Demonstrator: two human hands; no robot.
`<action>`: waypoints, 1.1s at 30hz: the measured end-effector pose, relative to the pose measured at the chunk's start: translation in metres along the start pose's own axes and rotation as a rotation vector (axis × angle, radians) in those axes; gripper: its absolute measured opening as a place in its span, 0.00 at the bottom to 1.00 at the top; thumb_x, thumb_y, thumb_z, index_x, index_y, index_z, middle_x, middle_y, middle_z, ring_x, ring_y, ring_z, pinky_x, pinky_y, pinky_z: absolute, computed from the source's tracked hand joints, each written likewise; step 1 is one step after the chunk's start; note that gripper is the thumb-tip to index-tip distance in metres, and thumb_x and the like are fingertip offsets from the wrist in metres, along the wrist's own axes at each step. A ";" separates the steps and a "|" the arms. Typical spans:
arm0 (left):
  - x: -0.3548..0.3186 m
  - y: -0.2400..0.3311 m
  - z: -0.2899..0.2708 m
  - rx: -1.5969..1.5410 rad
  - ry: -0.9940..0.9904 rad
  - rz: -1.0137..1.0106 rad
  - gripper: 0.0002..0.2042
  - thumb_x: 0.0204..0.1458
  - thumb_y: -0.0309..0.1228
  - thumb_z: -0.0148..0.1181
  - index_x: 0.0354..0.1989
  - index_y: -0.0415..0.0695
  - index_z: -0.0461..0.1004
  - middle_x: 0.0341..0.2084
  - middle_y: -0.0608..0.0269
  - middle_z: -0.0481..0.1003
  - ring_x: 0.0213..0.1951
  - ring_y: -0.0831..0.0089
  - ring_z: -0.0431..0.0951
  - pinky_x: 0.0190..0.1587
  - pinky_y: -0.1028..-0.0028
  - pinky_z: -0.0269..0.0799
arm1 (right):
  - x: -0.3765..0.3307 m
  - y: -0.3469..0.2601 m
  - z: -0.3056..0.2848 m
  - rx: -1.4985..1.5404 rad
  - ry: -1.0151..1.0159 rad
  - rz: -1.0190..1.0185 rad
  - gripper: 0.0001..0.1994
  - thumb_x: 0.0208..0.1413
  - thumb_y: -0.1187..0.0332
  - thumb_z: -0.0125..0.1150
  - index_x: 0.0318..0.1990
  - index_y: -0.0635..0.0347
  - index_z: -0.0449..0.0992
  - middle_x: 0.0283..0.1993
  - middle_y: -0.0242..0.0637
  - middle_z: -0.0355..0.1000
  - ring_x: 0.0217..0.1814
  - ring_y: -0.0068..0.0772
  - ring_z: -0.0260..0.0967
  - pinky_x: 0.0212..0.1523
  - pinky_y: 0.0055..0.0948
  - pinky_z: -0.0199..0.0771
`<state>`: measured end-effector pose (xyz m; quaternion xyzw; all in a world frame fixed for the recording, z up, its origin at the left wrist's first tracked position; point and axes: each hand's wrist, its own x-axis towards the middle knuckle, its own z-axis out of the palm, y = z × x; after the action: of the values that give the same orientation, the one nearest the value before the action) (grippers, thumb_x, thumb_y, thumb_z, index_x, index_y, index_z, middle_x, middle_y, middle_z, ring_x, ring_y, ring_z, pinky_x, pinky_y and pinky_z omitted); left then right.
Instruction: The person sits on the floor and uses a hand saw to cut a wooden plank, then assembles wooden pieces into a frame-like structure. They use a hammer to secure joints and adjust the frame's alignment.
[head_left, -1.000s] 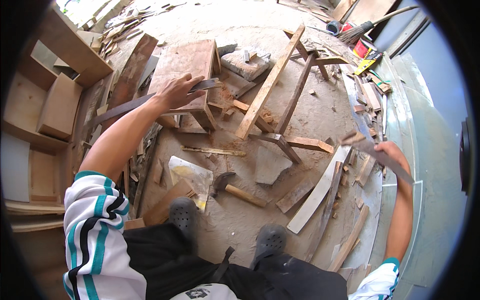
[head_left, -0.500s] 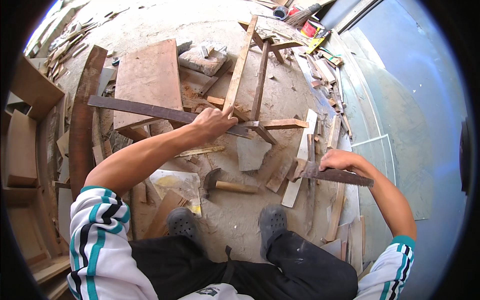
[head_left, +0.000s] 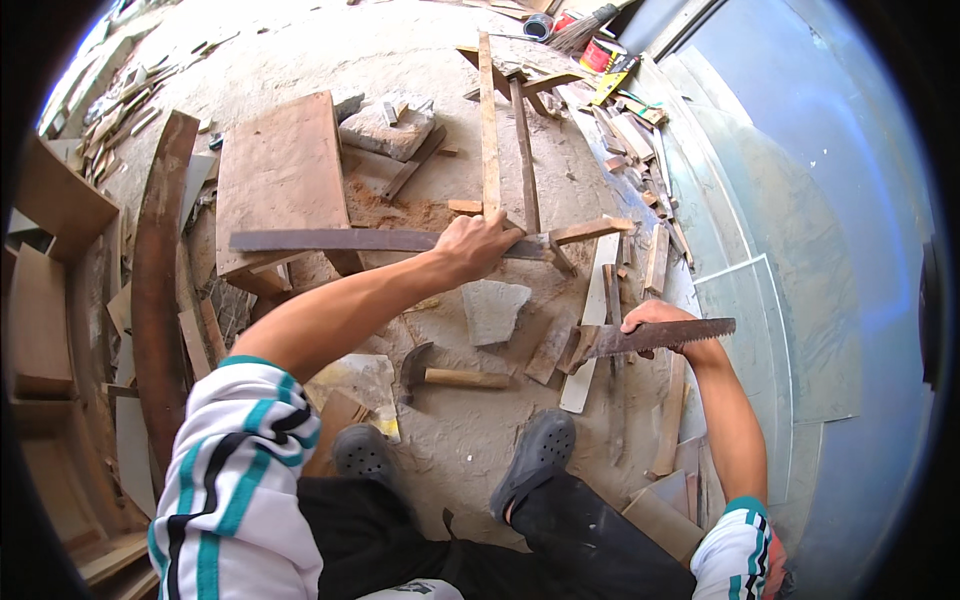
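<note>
My left hand (head_left: 474, 246) is closed around a wooden frame where a pale upright strip (head_left: 488, 130) meets a long dark wooden strip (head_left: 340, 240). The dark strip reaches left over a reddish wooden box (head_left: 280, 170). Beyond my hand, the frame's thinner leg (head_left: 526, 160) runs away to crossed pieces, and a short arm (head_left: 592, 230) points right. At the right, my right hand (head_left: 655, 325) grips a handsaw (head_left: 690, 334) by its blade near the wooden handle; the toothed edge faces down. Its fingers are partly hidden behind the blade.
A hammer (head_left: 466, 379) lies before my shoes, beside a broken tile (head_left: 495, 310). White and dark boards (head_left: 614, 400) lie at the right, next to leaning glass sheets (head_left: 740, 300). A curved plank (head_left: 162, 280) stands left. A stone block (head_left: 385, 130) and paint cans (head_left: 600, 53) are farther off.
My left hand has moved right, and the frame has turned with it, so the dark strip now lies nearly level. The saw has shifted slightly left and up, its blade tilting up. My right shoe has turned.
</note>
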<state>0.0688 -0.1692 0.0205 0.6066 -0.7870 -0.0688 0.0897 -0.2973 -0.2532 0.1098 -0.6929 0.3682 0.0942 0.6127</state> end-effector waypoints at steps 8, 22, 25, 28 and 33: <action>0.065 -0.009 -0.010 -0.026 -0.037 -0.187 0.22 0.52 0.34 0.66 0.54 0.43 0.69 0.44 0.50 0.73 0.37 0.58 0.81 0.36 0.61 0.79 | 0.000 -0.018 0.016 0.234 0.089 -0.003 0.12 0.60 0.62 0.60 0.29 0.61 0.73 0.22 0.30 0.65 0.20 0.23 0.63 0.20 0.27 0.62; -0.049 -0.064 -0.101 -0.239 -0.055 -0.448 0.30 0.53 0.56 0.64 0.50 0.38 0.73 0.34 0.48 0.79 0.40 0.60 0.80 0.47 0.61 0.74 | 0.159 -0.068 0.075 0.217 -0.058 0.424 0.13 0.60 0.51 0.52 0.28 0.44 0.68 0.20 0.20 0.60 0.17 0.18 0.59 0.17 0.22 0.51; -0.069 -0.082 -0.119 -0.469 -0.072 -0.575 0.30 0.54 0.59 0.61 0.49 0.42 0.77 0.31 0.56 0.80 0.28 0.73 0.75 0.32 0.69 0.73 | 0.179 -0.091 0.102 0.064 -0.031 0.412 0.17 0.62 0.46 0.49 0.33 0.48 0.69 0.24 0.24 0.64 0.18 0.21 0.62 0.17 0.23 0.56; -0.086 -0.094 -0.131 -0.589 -0.032 -0.721 0.32 0.56 0.62 0.56 0.51 0.43 0.76 0.31 0.61 0.81 0.16 0.84 0.65 0.16 0.80 0.60 | 0.206 -0.083 0.125 -0.053 -0.010 0.440 0.22 0.63 0.45 0.47 0.38 0.58 0.69 0.25 0.29 0.67 0.19 0.26 0.66 0.17 0.25 0.58; -0.104 -0.124 -0.125 -0.522 -0.044 -0.811 0.37 0.55 0.67 0.52 0.46 0.39 0.78 0.28 0.58 0.80 0.17 0.80 0.68 0.18 0.76 0.64 | 0.214 -0.043 0.136 -0.171 0.039 0.363 0.27 0.62 0.43 0.48 0.33 0.62 0.73 0.25 0.38 0.73 0.23 0.33 0.74 0.19 0.32 0.67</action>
<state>0.2398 -0.1001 0.1093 0.8201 -0.4451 -0.3062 0.1884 -0.0751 -0.2138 -0.0126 -0.6663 0.4895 0.2205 0.5175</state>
